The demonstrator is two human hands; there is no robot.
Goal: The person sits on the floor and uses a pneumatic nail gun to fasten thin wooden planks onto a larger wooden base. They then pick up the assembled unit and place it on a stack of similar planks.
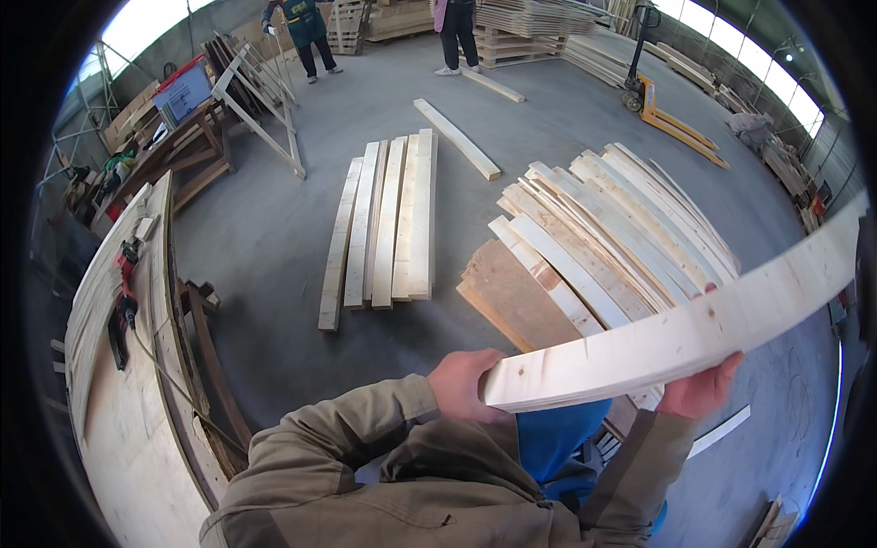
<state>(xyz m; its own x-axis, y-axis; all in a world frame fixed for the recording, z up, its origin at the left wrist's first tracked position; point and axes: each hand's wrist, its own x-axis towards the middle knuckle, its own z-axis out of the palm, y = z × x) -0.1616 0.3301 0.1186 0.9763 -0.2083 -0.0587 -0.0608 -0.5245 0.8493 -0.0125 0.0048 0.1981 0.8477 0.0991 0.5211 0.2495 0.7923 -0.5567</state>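
The left hand (461, 385) has its fingers clamped around the near end of a pale wooden plank (630, 342) at eleven o'clock from the wearer's chest. At two o'clock, the right hand (699, 391) grips the same plank from below, fingertips just showing over its far edge. The plank is raised off the floor, crossing in front of the body and running out toward two o'clock. Beyond it, at one o'clock, lies a broad pile of planks (630, 233), with a brown board (519, 285) at its left side. A row of planks (393, 224) rests on the floor at eleven, a lone plank (457, 137) at twelve. At ten, a red power tool (126, 274) sits on a wooden bench top (128, 416). Farther off, a yellow pallet truck (671, 123) stands at one and two people (309, 38) at eleven and twelve.
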